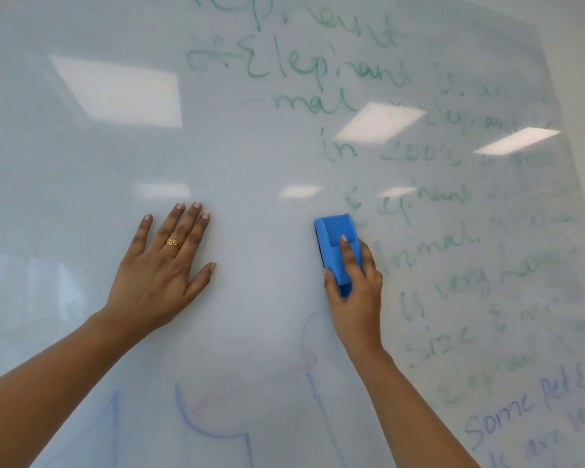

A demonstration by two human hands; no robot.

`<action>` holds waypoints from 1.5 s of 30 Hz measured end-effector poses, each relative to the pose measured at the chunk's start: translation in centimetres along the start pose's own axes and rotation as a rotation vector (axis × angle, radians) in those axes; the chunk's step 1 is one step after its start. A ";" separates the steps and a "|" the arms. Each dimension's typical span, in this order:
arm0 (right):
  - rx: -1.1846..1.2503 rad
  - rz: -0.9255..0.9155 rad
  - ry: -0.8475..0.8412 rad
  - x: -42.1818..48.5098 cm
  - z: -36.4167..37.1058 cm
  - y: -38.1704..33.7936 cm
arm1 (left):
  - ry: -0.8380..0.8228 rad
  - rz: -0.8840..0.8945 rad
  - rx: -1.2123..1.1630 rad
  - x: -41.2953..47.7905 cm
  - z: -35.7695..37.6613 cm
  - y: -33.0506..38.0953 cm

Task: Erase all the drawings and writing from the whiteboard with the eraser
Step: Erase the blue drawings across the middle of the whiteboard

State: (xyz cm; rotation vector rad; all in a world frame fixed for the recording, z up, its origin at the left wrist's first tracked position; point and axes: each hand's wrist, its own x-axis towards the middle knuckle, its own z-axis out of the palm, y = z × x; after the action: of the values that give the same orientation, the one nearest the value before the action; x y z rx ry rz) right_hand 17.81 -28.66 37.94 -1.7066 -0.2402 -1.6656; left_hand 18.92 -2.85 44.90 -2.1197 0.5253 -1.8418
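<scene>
A glossy whiteboard fills the view. My right hand grips a blue eraser and holds it flat against the board, just left of the green writing. That green text runs down the upper middle and right side, partly smeared. Blue writing sits at the lower right. Blue drawing lines with faint red traces cross the bottom. My left hand, with a gold ring, rests flat on a wiped area, fingers spread.
Ceiling lights reflect as bright patches on the board. The board's right edge meets a white wall at the upper right.
</scene>
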 end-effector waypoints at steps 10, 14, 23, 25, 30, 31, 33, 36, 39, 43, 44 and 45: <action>0.069 0.138 0.078 -1.8 0.0 0.7 | -0.004 -0.018 0.011 -0.3 0.3 0.2; 0.082 0.047 0.050 -1.7 2.0 -1.9 | 0.009 -0.004 0.025 -0.3 0.4 0.1; 0.004 -0.329 -0.100 -4.9 5.1 -5.7 | 0.039 0.086 -0.015 -0.7 -0.3 -1.2; -0.026 -0.368 -0.139 -4.7 4.3 -4.8 | 0.033 0.110 -0.026 -0.9 -0.6 -1.7; -0.064 -0.226 -0.083 -3.0 1.5 -1.0 | 0.028 0.150 -0.032 -2.0 -0.6 -2.4; -0.060 -0.157 -0.063 -2.6 0.8 -0.3 | 0.031 0.155 -0.035 -2.2 -0.5 -2.5; -0.037 0.003 -0.019 -2.2 -0.3 1.1 | 0.031 0.161 -0.040 -2.4 -0.5 -2.6; -0.005 0.151 0.022 -2.9 -1.2 2.3 | 0.023 0.170 -0.044 -2.4 -0.6 -2.8; 0.001 0.174 0.070 -4.7 -0.6 2.0 | 0.012 0.192 -0.048 -2.5 -0.6 -3.2; 0.012 0.081 0.103 -7.7 1.8 -0.7 | 0.016 0.213 -0.053 -2.5 -0.7 -3.5; 0.011 0.046 0.090 -8.5 2.5 -1.6 | 0.019 0.212 -0.058 -2.5 -0.7 -3.5; 0.010 0.009 0.069 -9.2 3.2 -2.5 | 0.020 0.210 -0.063 -2.5 -0.7 -3.4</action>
State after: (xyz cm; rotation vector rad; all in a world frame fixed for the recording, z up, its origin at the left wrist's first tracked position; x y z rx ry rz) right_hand 17.50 -21.70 30.65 -1.6372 -0.2072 -1.7112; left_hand 18.23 1.33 44.26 -2.0001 0.7881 -1.7527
